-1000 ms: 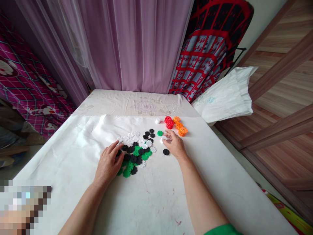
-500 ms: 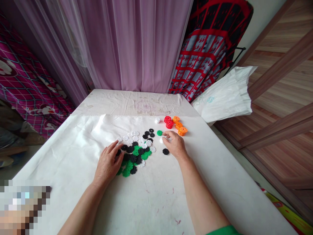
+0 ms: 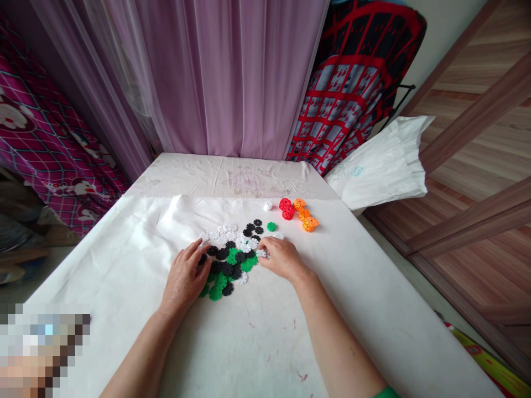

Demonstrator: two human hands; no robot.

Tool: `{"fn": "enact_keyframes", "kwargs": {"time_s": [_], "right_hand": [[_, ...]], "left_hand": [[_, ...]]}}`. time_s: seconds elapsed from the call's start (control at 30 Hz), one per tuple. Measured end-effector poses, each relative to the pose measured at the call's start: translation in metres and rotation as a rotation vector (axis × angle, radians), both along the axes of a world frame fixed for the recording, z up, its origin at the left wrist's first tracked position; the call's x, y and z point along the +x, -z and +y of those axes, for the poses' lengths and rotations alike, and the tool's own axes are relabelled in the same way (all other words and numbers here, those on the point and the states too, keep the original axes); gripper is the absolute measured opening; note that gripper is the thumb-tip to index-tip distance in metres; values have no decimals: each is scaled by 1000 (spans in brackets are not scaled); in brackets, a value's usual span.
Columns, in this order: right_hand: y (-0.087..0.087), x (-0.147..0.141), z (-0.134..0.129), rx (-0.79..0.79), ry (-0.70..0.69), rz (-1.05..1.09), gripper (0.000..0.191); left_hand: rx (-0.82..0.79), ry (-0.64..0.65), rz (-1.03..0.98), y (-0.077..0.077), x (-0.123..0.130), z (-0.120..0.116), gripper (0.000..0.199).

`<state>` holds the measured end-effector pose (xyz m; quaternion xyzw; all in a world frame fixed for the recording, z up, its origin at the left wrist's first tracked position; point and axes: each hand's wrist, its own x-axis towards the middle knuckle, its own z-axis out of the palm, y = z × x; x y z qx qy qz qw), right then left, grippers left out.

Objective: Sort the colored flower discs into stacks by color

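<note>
Right hand (image 3: pixel 284 257) has moved from the white stack (image 3: pixel 278 235) to a white disc (image 3: pixel 261 254), pinched in its fingertips.
Disc: pile's (image 3: pixel 232 255) side toward the table's (image 3: pixel 257 342) right edge; left hand (image 3: pixel 183 273) fingers spread at the pile.

Part of the heap (image 3: pixel 233 256) is masked here by the left hand (image 3: pixel 185 272), and its discs are so overlapped that no count can be made. Now a white piece (image 3: pixel 279 235), half screened by the right hand (image 3: pixel 284 258)! Whether the white disc (image 3: pixel 261 253) at its fingertips is gripped or merely touched can't be told. The green sleeve (image 3: pixel 386 392) is cropped below; the lower-left patch (image 3: pixel 45 354) is blurred into blocks.
</note>
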<state>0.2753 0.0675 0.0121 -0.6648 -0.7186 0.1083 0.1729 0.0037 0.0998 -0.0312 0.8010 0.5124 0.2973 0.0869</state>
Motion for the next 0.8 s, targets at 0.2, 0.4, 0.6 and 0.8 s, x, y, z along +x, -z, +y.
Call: {"fn": "enact_keyframes", "kwargs": {"time_s": [0.2, 0.4, 0.6, 0.8], "right_hand": [[-6, 45, 3, 279, 250, 132, 20], [16, 55, 8, 291, 252, 154, 23], [23, 49, 12, 284, 219, 138, 25], [23, 50, 11, 272, 200, 121, 23]], "left_hand": [[0, 8, 6, 1, -1, 0, 42], [5, 1, 12, 3, -1, 1, 42], [6, 5, 13, 1, 0, 1, 44], [1, 5, 20, 0, 0, 0, 46]]}}
